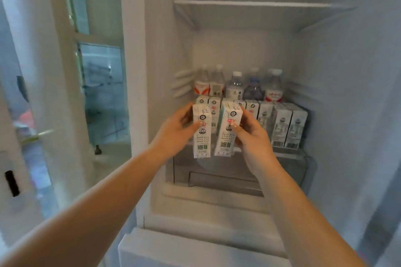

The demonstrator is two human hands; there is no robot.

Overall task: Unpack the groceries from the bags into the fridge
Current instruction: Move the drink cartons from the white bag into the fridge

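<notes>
Your left hand (176,131) grips one carton (202,131), with the thumb across its front face and the fingers curled round its left side. Your right hand (252,134) grips a second carton (227,131), with the thumb on its front face and the fingers behind its right side. Each carton is a tall, narrow, white box. Each carries a round dark emblem near the top, a small red mark below it, lines of fine print and a green square code near the base. The print is too blurred to read. The left carton stands upright. The right carton tilts slightly, and its pale green side panel faces left. You hold both cartons in the air at the front edge of the lower shelf (288,155) of the open fridge (347,115), just apart from each other.

The lower shelf holds two rows. At the back stands a row of water bottles (236,84) with white caps; some have red-and-white labels. In front of them stands a row of matching cartons (282,125), upright and touching side by side, which runs to the right wall of the shelf. The two held cartons sit in front of the left end of this row.

The upper shelf (260,4) is a white panel above the bottles. A clear drawer (217,176) lies below the lower shelf; its contents do not show.
</notes>
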